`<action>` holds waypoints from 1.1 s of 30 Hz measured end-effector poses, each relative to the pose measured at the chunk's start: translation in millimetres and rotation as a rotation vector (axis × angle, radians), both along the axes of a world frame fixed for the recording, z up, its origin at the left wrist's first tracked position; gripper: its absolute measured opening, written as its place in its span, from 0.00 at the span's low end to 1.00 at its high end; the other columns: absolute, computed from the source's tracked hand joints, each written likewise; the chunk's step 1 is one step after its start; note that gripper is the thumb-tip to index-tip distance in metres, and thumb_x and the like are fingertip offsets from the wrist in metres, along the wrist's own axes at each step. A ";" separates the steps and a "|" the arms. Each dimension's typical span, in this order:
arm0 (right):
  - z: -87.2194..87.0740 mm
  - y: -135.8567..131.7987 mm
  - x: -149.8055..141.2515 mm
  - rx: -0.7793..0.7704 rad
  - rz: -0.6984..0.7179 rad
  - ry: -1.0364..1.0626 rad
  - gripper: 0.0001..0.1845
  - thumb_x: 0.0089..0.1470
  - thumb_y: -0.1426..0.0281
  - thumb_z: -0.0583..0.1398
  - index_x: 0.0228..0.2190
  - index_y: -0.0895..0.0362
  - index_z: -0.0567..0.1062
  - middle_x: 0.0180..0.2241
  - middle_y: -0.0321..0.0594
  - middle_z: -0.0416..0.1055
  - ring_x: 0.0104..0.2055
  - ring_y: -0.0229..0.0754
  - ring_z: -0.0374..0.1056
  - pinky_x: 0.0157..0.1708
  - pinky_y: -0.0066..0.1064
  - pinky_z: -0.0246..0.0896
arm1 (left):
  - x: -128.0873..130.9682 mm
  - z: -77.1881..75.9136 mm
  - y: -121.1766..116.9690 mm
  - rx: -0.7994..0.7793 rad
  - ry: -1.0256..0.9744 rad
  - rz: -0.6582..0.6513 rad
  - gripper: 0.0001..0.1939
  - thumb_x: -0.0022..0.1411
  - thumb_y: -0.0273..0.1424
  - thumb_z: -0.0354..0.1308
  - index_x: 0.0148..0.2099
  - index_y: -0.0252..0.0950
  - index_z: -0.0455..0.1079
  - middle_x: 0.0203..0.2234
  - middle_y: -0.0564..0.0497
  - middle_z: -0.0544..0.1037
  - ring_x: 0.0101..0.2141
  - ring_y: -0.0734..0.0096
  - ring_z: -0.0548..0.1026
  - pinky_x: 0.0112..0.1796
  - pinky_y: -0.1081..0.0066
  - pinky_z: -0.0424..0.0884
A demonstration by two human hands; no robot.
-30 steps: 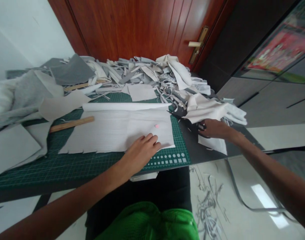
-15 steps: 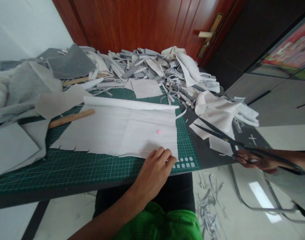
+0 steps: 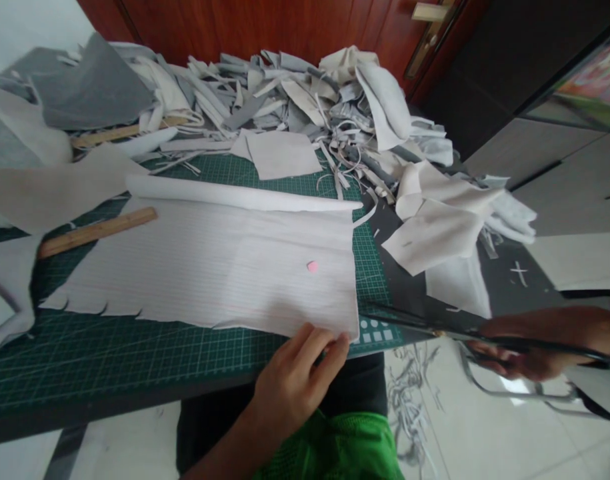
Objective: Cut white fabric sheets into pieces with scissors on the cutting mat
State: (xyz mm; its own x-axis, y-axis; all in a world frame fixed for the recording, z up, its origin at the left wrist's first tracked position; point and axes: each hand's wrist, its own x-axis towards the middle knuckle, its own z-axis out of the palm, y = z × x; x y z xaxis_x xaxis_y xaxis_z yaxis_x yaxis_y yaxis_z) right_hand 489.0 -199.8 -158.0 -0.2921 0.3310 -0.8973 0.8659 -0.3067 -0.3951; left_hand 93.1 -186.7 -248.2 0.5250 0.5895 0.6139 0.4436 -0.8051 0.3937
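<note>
A white sheet of fabric (image 3: 199, 260) with faint lines lies on the green cutting mat (image 3: 185, 347), its far edge folded or rolled. A pink piece, perhaps chalk (image 3: 312, 266), rests on it. My left hand (image 3: 299, 373) is at the sheet's near right corner, thumb and fingers pinching the edge. Off to the right, my right hand (image 3: 539, 337) grips long black scissors (image 3: 425, 325). Their blades point left, the tips close to the sheet's right edge; the blades look nearly together. Part of the right hand is blurred.
Heaped fabric scraps (image 3: 285, 100) line the table's back. A wooden ruler (image 3: 99, 231) lies at the left, partly by the sheet. White cloth pieces (image 3: 435, 230) sit at the right. Offcuts litter the floor (image 3: 409, 407), near metal chair legs. A wooden door (image 3: 265, 27) stands behind.
My right hand has brought the scissors left and down, toward the sheet's right edge, and the blades have come closer together. My left hand stays at the corner. The view has shifted.
</note>
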 end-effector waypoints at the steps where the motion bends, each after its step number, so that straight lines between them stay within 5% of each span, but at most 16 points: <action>1: 2.4 4.4 -8.4 -0.086 -0.004 0.029 0.13 0.44 0.62 0.62 0.35 0.49 0.74 0.34 0.43 0.71 0.36 0.44 0.69 0.35 0.32 0.65 | 0.1 1.3 0.2 -0.002 0.000 0.000 0.11 0.74 0.20 0.52 0.52 0.32 0.71 0.31 0.49 0.75 0.32 0.70 0.74 0.32 0.71 0.74; 12: 6.3 38.2 -70.5 -0.268 -0.005 0.148 0.13 0.37 0.69 0.58 0.31 0.55 0.70 0.31 0.34 0.66 0.31 0.36 0.59 0.30 0.27 0.55 | 1.4 4.7 1.5 0.018 -0.045 -0.047 0.11 0.75 0.20 0.49 0.51 0.29 0.71 0.31 0.48 0.76 0.31 0.70 0.74 0.31 0.71 0.76; 22: 15.2 54.6 -89.1 -0.213 0.095 0.160 0.12 0.38 0.69 0.57 0.30 0.56 0.68 0.29 0.33 0.64 0.30 0.35 0.57 0.30 0.28 0.53 | 4.4 5.3 2.6 0.018 -0.038 -0.036 0.11 0.76 0.21 0.48 0.49 0.29 0.72 0.30 0.49 0.77 0.31 0.71 0.75 0.32 0.72 0.76; 33: 0.8 56.1 -80.6 -0.156 0.132 0.149 0.18 0.36 0.60 0.64 0.27 0.57 0.66 0.26 0.33 0.62 0.29 0.35 0.57 0.28 0.28 0.53 | 5.5 4.5 1.7 0.035 -0.060 -0.028 0.11 0.76 0.22 0.49 0.48 0.28 0.73 0.29 0.51 0.75 0.29 0.73 0.73 0.30 0.73 0.74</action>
State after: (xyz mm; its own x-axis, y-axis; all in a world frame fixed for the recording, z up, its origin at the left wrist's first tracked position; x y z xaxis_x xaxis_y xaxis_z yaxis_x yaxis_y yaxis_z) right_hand 408.4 -143.7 -157.2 -0.4568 0.1418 -0.8782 0.8380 -0.2625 -0.4783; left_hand 98.6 -185.0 -243.8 0.5026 0.5524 0.6650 0.3973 -0.8308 0.3899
